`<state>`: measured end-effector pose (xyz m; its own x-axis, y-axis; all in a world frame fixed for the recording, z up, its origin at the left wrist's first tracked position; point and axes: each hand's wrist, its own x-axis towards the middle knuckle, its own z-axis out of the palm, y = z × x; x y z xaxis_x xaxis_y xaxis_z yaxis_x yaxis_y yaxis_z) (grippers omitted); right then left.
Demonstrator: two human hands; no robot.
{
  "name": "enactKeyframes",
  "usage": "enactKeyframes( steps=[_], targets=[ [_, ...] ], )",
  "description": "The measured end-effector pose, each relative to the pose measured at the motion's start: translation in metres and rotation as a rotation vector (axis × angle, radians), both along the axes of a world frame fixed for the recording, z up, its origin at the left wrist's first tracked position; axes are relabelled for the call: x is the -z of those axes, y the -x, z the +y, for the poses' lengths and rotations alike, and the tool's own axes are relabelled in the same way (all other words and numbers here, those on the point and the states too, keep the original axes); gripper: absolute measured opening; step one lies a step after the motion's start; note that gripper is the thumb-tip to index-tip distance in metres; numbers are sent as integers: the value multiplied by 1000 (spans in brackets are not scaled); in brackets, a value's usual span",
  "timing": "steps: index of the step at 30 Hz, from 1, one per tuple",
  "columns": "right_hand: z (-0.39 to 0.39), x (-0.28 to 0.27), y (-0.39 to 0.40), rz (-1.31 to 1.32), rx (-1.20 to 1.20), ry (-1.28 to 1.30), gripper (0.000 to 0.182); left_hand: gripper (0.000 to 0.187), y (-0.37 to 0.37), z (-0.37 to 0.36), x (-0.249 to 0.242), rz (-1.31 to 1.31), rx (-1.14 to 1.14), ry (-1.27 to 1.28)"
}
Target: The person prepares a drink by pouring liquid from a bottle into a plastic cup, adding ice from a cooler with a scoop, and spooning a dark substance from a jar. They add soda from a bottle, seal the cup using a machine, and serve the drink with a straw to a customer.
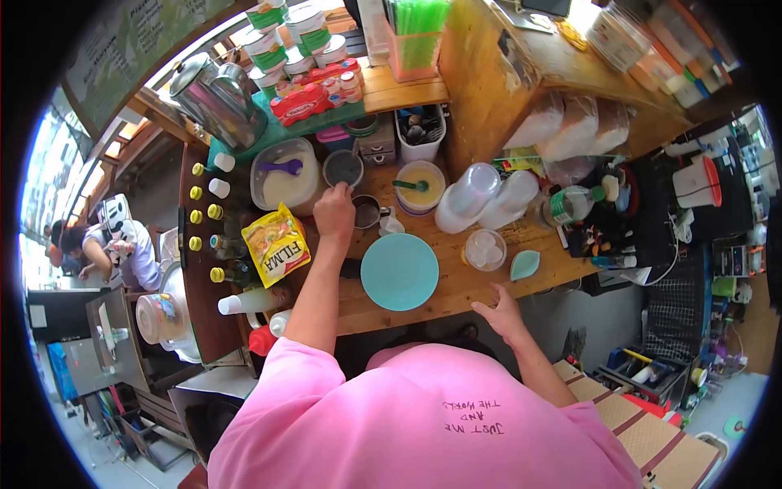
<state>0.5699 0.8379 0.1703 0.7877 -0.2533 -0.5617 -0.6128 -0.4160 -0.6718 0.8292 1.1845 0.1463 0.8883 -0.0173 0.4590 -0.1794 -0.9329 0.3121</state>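
My left hand (335,213) reaches over the wooden counter to the near rim of a small round tub (343,169) with dark contents. Its fingers are bunched together, and what they grip is hidden. My right hand (498,313) hovers at the counter's front edge with fingers apart and nothing in it. Between the hands lies a round turquoise lid or plate (400,272). Near my right hand are a clear cup with ice (485,249) and a small light green leaf-shaped dish (525,264). A metal strainer or cup (366,212) is right of my left hand.
A yellow FILMA pouch (276,246), yellow-capped bottles (216,212) and a white powder tub (285,175) are at left. Behind stand a tub with a green scoop (419,187) and stacked plastic cups (469,197). A person (122,244) is at far left.
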Motion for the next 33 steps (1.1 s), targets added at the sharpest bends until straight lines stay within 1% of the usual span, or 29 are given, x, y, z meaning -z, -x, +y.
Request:
enactKeyframes(
  steps=[1,2,4,5,7,9,11,12,13,15,16,18,19,20,22,23,24,26,27,28,30,31,33],
  targets=[
    [-1,-12,0,43,-97,55,79,11,1,0,-11,-30,0,-3],
    [-1,-23,-1,41,-94,52,79,11,4,-1,-23,-32,2,-6],
    [0,-43,-3,132,-303,-6,65,11,9,-2,-47,-73,35,36],
    [2,-49,-5,126,-304,-10,65,11,13,-2,-60,-79,35,31],
    [12,-57,-10,124,-374,-315,59,10,28,-6,-89,-121,81,22],
    [30,-46,-23,110,-365,-696,52,9,54,-17,-125,-115,101,15],
    [56,-56,-42,173,-116,-1052,55,8,87,-32,-163,-122,163,54],
    [67,-50,-57,220,-35,-1205,61,8,106,-41,-183,-127,151,50],
    [76,-43,-72,272,48,-1354,67,8,127,-52,-203,-71,190,69],
    [83,-60,-89,315,121,-1527,73,8,170,-76,-232,22,247,97],
    [81,-70,-87,323,109,-1526,73,8,190,-90,-241,19,234,96],
    [72,-86,-76,103,-41,-1938,76,7,227,-116,-250,133,284,120],
    [60,-85,-69,135,-149,-2046,71,7,241,-130,-245,105,336,134],
    [47,-81,-60,144,-154,-2047,71,7,257,-145,-242,106,327,133],
    [19,-78,-39,253,-56,-2126,68,12,286,-174,-236,207,277,101],
    [2,-76,-28,198,-12,-1950,63,21,296,-185,-234,224,308,124],
    [-15,-69,-21,204,-8,-1943,63,21,302,-196,-236,227,306,131],
    [-51,-51,-9,267,-124,-1979,60,29,303,-218,-247,332,178,248],
    [-66,-61,-1,274,-57,-1862,56,34,295,-233,-253,240,143,215],
    [-80,-57,5,279,-51,-1855,56,34,283,-245,-248,245,142,222],
    [-102,-49,13,283,-56,-1784,54,33,258,-263,-232,335,424,375],
    [-112,-52,18,274,-48,-1768,52,33,248,-272,-224,337,425,376],
    [-130,-48,25,248,-20,-1769,52,26,237,-292,-217,436,584,416]
  ],
)
